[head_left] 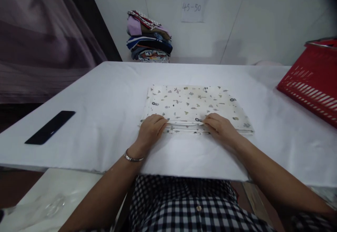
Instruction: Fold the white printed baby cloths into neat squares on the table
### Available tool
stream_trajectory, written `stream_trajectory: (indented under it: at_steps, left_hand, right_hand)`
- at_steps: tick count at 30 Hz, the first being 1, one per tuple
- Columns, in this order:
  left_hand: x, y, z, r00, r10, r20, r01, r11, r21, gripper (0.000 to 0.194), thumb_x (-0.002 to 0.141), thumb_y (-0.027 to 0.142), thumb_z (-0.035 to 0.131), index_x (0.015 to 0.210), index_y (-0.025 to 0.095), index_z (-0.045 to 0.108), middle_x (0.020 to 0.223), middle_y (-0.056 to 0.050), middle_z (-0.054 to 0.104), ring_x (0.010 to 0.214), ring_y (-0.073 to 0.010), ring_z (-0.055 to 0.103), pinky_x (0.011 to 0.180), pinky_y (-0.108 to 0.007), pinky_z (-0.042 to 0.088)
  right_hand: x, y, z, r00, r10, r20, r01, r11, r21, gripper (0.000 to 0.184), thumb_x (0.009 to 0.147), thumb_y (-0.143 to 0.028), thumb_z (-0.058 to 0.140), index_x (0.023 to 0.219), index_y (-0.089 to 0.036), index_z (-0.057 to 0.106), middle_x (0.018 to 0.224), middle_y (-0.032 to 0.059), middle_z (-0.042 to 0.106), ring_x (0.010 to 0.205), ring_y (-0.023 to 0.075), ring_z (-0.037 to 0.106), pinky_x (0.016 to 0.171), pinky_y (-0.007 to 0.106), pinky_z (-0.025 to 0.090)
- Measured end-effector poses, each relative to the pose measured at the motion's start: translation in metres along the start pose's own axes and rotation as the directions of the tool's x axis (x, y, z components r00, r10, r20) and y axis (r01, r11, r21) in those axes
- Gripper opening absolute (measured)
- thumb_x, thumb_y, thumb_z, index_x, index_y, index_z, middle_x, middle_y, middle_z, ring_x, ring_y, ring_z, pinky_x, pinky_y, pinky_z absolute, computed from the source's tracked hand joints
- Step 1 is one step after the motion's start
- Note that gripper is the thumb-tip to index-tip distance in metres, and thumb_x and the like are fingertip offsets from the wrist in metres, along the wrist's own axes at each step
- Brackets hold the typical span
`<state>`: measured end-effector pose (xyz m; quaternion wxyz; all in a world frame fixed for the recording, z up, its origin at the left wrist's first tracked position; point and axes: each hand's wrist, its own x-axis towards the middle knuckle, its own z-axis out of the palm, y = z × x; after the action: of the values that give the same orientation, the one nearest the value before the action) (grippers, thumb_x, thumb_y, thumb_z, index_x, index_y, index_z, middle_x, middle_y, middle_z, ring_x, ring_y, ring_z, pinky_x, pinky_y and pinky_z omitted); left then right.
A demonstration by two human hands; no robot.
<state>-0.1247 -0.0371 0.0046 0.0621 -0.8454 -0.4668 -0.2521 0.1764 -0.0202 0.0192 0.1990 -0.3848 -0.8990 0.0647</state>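
white, softly matte patterned cloth lies folded into a flat, many-layered rectangle near the middle of the surface, its print a scatter of small grey, olive and black motifs, some like little palm trees. its layers show as thin, slightly wavy lines along the near edge.

the left hand has its grip closed on that edge near the left corner, thumb and fingers drawn together on the fabric. the right hand pinches the same edge right of its middle, its grip likewise closed on the cloth. the fingers cover parts of the edge, so how many layers each one holds is hard to tell. a shiny metal bracelet circles the left wrist.

smooth white fabric, faintly creased, covers the surface. well to the left of the cloth lies a flat, glossy black slab, set at a slant. at the right side stands a red plastic basket with slotted walls and a metal handle, apart from the cloth. past the far edge, a lumpy stack of folded fabrics rises before the pale panelled wall, where a paper sheet reads "45-50". a dusky mauve curtain hangs at the left.
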Motion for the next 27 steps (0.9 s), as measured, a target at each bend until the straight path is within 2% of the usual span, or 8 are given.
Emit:
stream_trajectory:
  at_steps: [3, 6, 9, 13, 18, 22, 27]
  left_hand:
    - [-0.001, 0.0, 0.002, 0.999, 0.025, 0.049, -0.027, 0.999, 0.042, 0.022, 0.091, 0.027, 0.042, 0.086, 0.017, 0.062, 0.087, -0.006, 0.062, 0.083, -0.0174, 0.053, 0.073, -0.032, 0.042]
    - [-0.003, -0.001, 0.003, 0.992, 0.049, 0.117, -0.049, 0.999, -0.003, 0.022, 0.091, 0.028, 0.043, 0.086, 0.017, 0.061, 0.088, -0.006, 0.062, 0.085, -0.0175, 0.053, 0.076, -0.032, 0.042]
    - [-0.007, -0.002, 0.0, 0.993, 0.028, 0.117, -0.023, 0.999, -0.046, 0.017, 0.088, 0.029, 0.048, 0.093, 0.018, 0.061, 0.092, -0.005, 0.062, 0.089, -0.0178, 0.053, 0.077, -0.032, 0.042]
    - [-0.016, -0.007, -0.01, 0.992, -0.071, 0.108, 0.073, 0.997, -0.019, 0.017, 0.083, 0.023, 0.054, 0.099, 0.02, 0.061, 0.096, -0.005, 0.062, 0.092, -0.0192, 0.054, 0.079, -0.034, 0.042]
    - [-0.032, -0.018, -0.023, 0.983, -0.182, 0.021, 0.183, 0.983, -0.028, 0.019, 0.079, 0.024, 0.059, 0.097, 0.02, 0.062, 0.098, -0.006, 0.063, 0.093, -0.0196, 0.055, 0.083, -0.038, 0.043]
    - [-0.043, -0.026, -0.031, 0.978, -0.208, -0.009, 0.207, 0.975, -0.084, 0.025, 0.078, 0.033, 0.063, 0.1, 0.021, 0.062, 0.104, -0.006, 0.062, 0.098, -0.0196, 0.055, 0.088, -0.039, 0.042]
    - [-0.055, -0.038, -0.039, 0.978, -0.206, 0.022, 0.207, 0.97, -0.125, 0.026, 0.082, 0.029, 0.058, 0.107, 0.022, 0.06, 0.112, -0.007, 0.058, 0.105, -0.0192, 0.052, 0.089, -0.038, 0.045]
  right_hand:
    - [0.001, -0.002, 0.0, 0.994, -0.034, 0.101, 0.036, 0.999, -0.015, 0.026, 0.092, -0.02, 0.037, 0.09, -0.02, 0.064, 0.088, 0.0077, 0.061, 0.081, 0.0188, 0.054, 0.064, 0.028, 0.041]
    - [0.002, -0.004, 0.0, 0.985, -0.056, 0.165, 0.059, 0.998, -0.016, 0.026, 0.091, -0.02, 0.039, 0.089, -0.019, 0.064, 0.085, 0.008, 0.06, 0.079, 0.0181, 0.054, 0.064, 0.027, 0.042]
    - [0.001, -0.004, 0.001, 0.985, -0.073, 0.157, 0.076, 0.997, -0.013, 0.023, 0.091, -0.023, 0.041, 0.093, -0.018, 0.064, 0.088, 0.0086, 0.06, 0.082, 0.0189, 0.055, 0.068, 0.029, 0.043]
    - [-0.002, 0.001, 0.006, 0.992, -0.079, 0.097, 0.078, 0.997, 0.017, 0.025, 0.091, -0.025, 0.04, 0.097, -0.02, 0.063, 0.093, 0.0085, 0.061, 0.086, 0.0196, 0.056, 0.071, 0.03, 0.045]
    - [-0.004, 0.006, 0.01, 0.992, -0.042, 0.118, 0.033, 0.996, 0.077, 0.027, 0.092, -0.028, 0.037, 0.095, -0.022, 0.062, 0.093, 0.0071, 0.061, 0.087, 0.0196, 0.057, 0.071, 0.031, 0.046]
    - [-0.004, 0.008, 0.01, 0.99, -0.011, 0.14, -0.005, 0.993, 0.114, 0.027, 0.092, -0.034, 0.038, 0.096, -0.024, 0.062, 0.096, 0.0071, 0.061, 0.088, 0.0208, 0.058, 0.073, 0.033, 0.047]
    - [-0.005, 0.012, 0.013, 0.986, 0.029, 0.162, -0.051, 0.99, 0.133, 0.027, 0.09, -0.036, 0.039, 0.096, -0.025, 0.063, 0.097, 0.0065, 0.062, 0.086, 0.0214, 0.059, 0.071, 0.033, 0.048]
